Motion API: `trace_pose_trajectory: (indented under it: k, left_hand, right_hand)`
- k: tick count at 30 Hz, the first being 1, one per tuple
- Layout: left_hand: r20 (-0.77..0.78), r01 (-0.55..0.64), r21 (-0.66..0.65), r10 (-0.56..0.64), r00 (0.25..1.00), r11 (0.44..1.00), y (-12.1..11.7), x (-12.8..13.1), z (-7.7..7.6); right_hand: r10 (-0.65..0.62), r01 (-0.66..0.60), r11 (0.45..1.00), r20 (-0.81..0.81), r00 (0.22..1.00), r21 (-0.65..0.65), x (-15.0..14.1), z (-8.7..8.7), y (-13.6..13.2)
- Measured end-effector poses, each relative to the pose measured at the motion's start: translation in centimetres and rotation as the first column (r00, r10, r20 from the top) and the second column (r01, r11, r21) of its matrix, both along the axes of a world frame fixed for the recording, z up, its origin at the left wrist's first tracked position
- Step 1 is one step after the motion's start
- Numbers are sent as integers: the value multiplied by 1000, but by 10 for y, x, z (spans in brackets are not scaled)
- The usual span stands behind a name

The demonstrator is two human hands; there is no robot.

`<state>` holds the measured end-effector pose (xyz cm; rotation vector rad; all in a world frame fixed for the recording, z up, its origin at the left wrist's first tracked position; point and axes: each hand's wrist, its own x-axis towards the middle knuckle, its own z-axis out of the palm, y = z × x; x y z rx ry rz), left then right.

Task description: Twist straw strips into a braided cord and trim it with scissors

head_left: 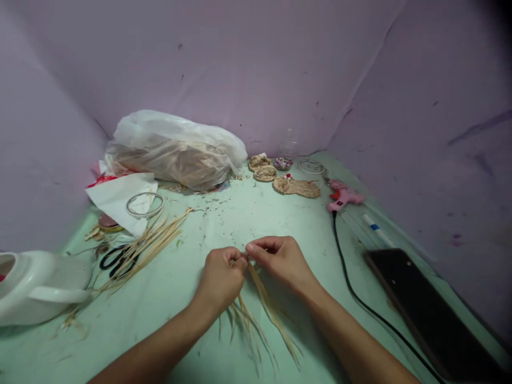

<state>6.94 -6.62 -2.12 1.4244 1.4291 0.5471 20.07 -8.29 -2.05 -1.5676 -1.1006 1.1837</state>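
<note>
Both of my hands meet at the middle of the pale green table (224,218), pinching dried straw-like strands (266,301). My left hand (224,277) is closed around their upper ends, thumb pressed against the fingers. Just to its right, my right hand (282,261) pinches at the same top end with thumb and forefinger. The loose tan strands hang and spread below toward the table's near side. What exactly lies between the fingertips is hidden.
More dried strands (160,240) lie over black-handled scissors (120,261) at left, beside a white jug (44,288). A plastic bag (176,149) and woven slipper-shaped pieces (296,186) sit at the back. A pink glue gun (344,196), its black cord (352,288) and a phone (424,309) are at right.
</note>
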Motion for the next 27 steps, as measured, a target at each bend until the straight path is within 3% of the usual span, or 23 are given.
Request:
trace_pose_trajectory:
  k: [2,4,6,8,11,13,15,17,19,23,27]
  left_hand:
    - [-26,48,44,-46,999,998,-2,0,2]
    - [-15,133,98,-132,991,986,-4,-1,4]
    - [5,235,184,-241,971,954,-6,-3,8]
    - [7,318,277,-332,943,907,-9,-6,11]
    - [8,413,373,-448,894,831,-12,-10,15]
    - [63,436,380,-493,868,816,-12,-11,15]
    - [178,375,315,-443,879,872,-11,-9,13]
    - [285,244,195,-293,913,950,-8,-6,9]
    - [325,116,93,-140,935,989,-4,-3,5]
    - [320,40,7,-40,947,999,2,-2,-1]
    - [288,43,-11,-38,957,999,2,-3,-4]
  right_hand:
    - [6,-7,1000,-38,999,-23,-2,-4,0]
    - [-13,-7,996,-210,978,-94,-5,-7,-1]
    - [-29,-84,975,-488,872,-207,-7,-7,-1]
    - [-46,-196,939,-668,742,-283,-6,-6,-1]
    - [-30,-321,888,-739,673,-329,-3,-4,-2]
    - [-15,-397,857,-785,620,-330,-1,-4,-3]
    - [-3,-372,880,-788,616,-294,0,-4,-3]
    - [6,-257,940,-743,669,-223,1,-4,-4]
    - [22,-206,965,-728,685,-165,1,-1,-4]
    - [80,-308,934,-738,670,-178,-3,7,-8]
    - [80,-232,947,-540,838,-220,-8,7,-11]
